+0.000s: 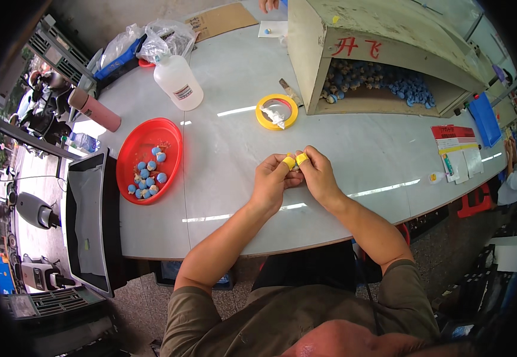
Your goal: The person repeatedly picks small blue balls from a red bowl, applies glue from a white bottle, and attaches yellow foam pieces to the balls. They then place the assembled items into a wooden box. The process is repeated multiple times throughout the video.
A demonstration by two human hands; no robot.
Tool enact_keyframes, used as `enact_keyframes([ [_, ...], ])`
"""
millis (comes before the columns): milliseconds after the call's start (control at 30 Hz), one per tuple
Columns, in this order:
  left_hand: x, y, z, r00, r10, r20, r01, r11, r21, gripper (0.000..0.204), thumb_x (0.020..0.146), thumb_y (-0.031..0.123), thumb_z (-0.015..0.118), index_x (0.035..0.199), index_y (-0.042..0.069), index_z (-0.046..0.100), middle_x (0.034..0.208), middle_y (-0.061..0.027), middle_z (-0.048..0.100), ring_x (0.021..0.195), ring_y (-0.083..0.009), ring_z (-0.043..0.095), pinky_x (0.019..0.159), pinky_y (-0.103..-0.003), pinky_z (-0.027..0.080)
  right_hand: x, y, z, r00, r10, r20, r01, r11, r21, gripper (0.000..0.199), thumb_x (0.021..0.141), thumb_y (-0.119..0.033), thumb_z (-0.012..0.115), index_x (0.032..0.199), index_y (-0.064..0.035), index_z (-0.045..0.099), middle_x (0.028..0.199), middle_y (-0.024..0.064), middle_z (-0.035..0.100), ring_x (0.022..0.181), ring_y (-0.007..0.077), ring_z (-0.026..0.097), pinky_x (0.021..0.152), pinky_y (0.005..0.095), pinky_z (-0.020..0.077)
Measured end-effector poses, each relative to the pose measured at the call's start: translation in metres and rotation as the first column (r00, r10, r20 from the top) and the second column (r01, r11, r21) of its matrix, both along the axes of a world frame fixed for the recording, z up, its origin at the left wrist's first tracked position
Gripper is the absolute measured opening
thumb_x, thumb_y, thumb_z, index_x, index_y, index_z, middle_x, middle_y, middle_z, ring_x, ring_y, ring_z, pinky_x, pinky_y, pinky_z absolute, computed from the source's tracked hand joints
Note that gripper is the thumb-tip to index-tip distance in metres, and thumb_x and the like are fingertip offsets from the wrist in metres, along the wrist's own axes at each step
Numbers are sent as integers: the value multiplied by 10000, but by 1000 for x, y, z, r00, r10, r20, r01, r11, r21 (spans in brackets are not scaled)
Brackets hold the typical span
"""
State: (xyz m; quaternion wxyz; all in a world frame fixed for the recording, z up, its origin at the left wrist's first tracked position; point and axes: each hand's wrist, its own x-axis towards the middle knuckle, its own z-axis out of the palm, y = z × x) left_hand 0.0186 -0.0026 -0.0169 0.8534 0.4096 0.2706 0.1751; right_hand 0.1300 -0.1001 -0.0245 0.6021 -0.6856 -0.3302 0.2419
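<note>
My left hand (pixel 270 180) and my right hand (pixel 320 178) meet over the middle of the grey table, fingers closed together. Yellow tape wraps both thumbs. Whatever small thing they pinch between them is mostly hidden by the fingers. Just beyond them lies a yellow tape roll (pixel 295 117) with crumpled white paper (pixel 273 117) in its ring. To the left sits a red round plate (pixel 174 134) holding several small blue-and-pale balls (pixel 144 174).
A cream metal box (pixel 306 65) at the far right holds many blue pieces (pixel 410 89). A scraper (pixel 290 90) lies beside it. Back left stand a white plastic bottle (pixel 178 83) and a pink flask (pixel 95 110). A black bin (pixel 113 238) borders the table's left edge.
</note>
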Motion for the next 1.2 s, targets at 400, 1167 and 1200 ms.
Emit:
enact_keyframes([
  [400,2,-11,-14,995,50,84,-49,999,-10,164,1017,153,636,1059,-5,619,922,-82,690,765,-156,681,724,-298,584,-13,-1,-7,997,-71,-37,73,996,58,293,1040,-158,509,798,-39,397,691,33,458,665,100,390,581,326,392],
  [1167,4,-13,-18,993,56,100,-54,998,-27,154,1024,171,644,1040,20,616,908,-60,673,762,-124,649,698,-279,558,-15,-2,-6,997,-62,-50,67,993,100,224,1038,-94,454,824,-36,416,746,18,477,701,89,394,603,296,386],
  [1200,4,-13,-18,993,51,105,-48,998,-31,155,1024,173,644,1038,22,616,905,-58,673,761,-122,649,697,-277,557,-15,-2,-7,997,-66,-43,70,993,98,224,1037,-96,457,825,-36,414,748,19,475,701,89,393,604,296,386],
])
